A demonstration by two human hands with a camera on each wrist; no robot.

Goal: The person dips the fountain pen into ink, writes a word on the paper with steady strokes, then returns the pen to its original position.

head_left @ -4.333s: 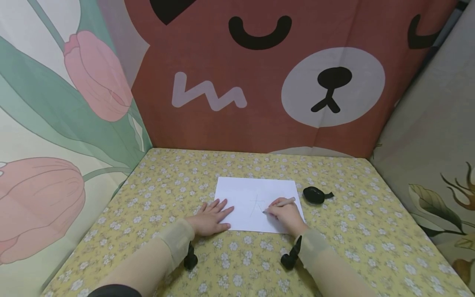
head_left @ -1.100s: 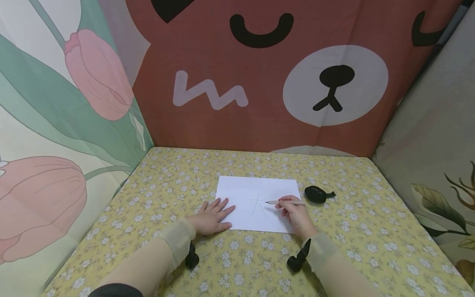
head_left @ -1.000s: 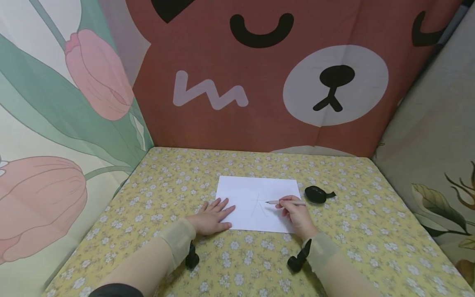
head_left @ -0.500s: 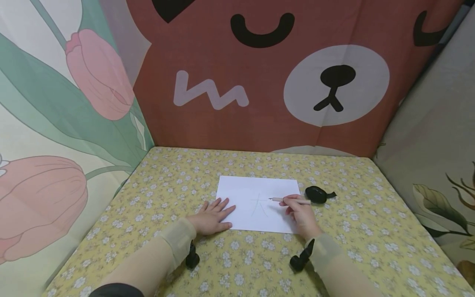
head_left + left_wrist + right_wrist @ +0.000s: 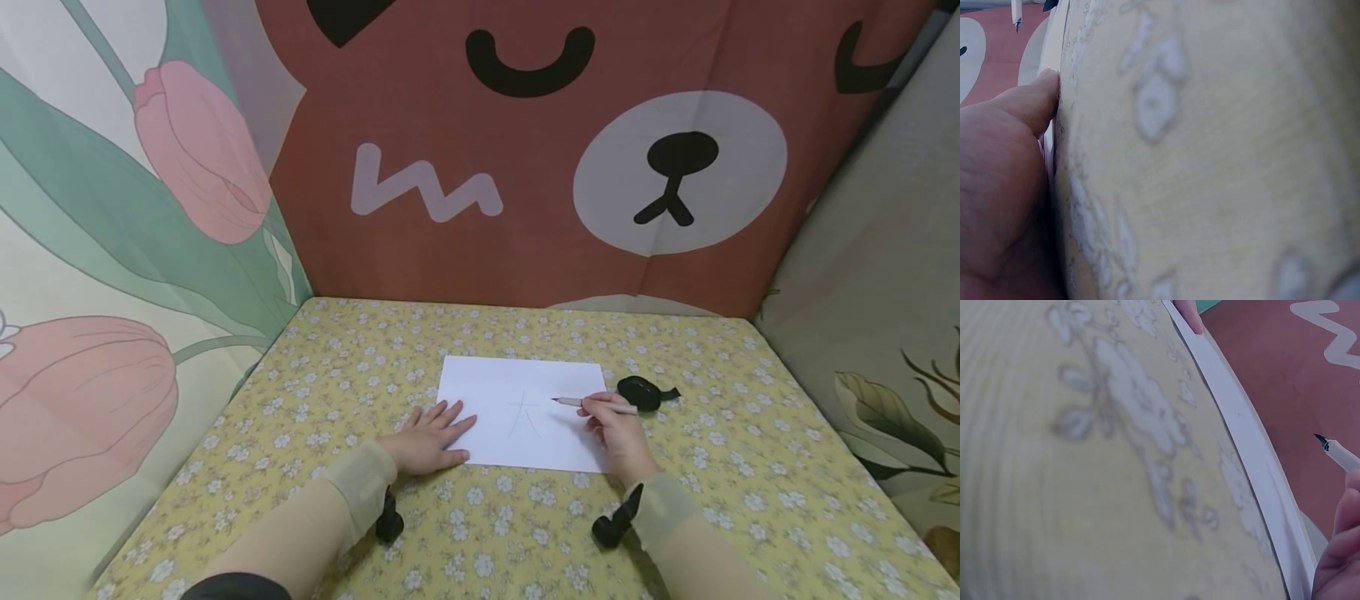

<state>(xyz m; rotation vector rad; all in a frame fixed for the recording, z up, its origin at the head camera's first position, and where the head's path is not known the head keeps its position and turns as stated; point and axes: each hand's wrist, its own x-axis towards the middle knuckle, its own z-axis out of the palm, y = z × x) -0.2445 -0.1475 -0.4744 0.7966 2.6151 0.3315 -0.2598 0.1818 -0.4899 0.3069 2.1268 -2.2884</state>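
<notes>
A white sheet of paper (image 5: pixel 487 379) lies on the flowered cloth and bears thin strokes, an upright crossed by a level line with two slanting legs. My left hand (image 5: pixel 427 440) rests flat with spread fingers over its lower left corner. In the left wrist view the thumb (image 5: pixel 1038 100) lies along the paper's edge. Over the right part of the sheet my right hand (image 5: pixel 617 429) pinches a pale pen (image 5: pixel 570 402) between thumb and fingers. The pen's dark pointed nib (image 5: pixel 1319 439) shows raised off the paper in the right wrist view.
A black rounded object with a short strap (image 5: pixel 639 393) lies just right of the paper, close to my right hand. Yellow flowered cloth (image 5: pixel 337 350) covers the table. A printed bear curtain (image 5: pixel 420 267) stands behind, with printed curtains at both sides.
The right slanting leg has grown longer since the earliest frame. My right hand has lifted the pen and drifted right and slightly up. My left hand has stayed put.
</notes>
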